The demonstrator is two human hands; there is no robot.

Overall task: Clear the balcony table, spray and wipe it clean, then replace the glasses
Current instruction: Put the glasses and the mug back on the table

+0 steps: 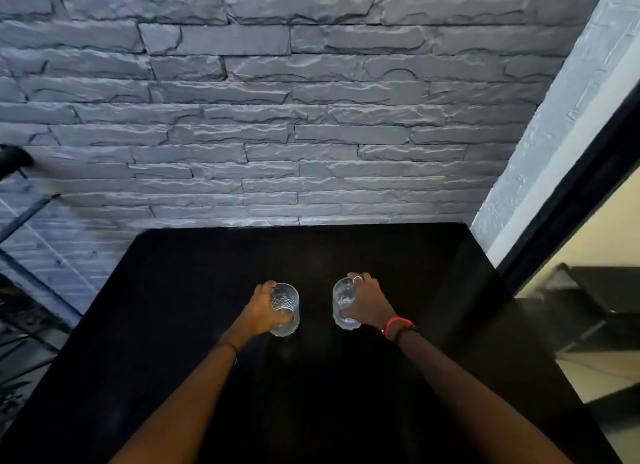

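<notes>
"So where are the glasses?" asks the listener.

"Both are side by side, a little apart, around the middle of the black table (194,290). The person's left hand (262,311) wraps the left glass (285,307) from its outer side, fingers curled round the wall. The right hand (364,306), above a red wristband (398,325), grasps the right glass (343,302) the same way. Whether the bases touch the tabletop cannot be told."

"How will they handle?"

"They look like cut-pattern tumblers: stiff, smooth, probably rather heavy for their size, and breakable. A grip round the middle of the wall, as each hand has, seems safest. A knock against each other or the hard tabletop could chip them."

"And the surroundings?"

"The tabletop is dark, flat and faintly glossy. A grey stone-clad wall (277,117) rises at its far edge. On the right runs a black door frame (575,200) with a lit room beyond; on the left, a glass railing (33,217)."
</notes>
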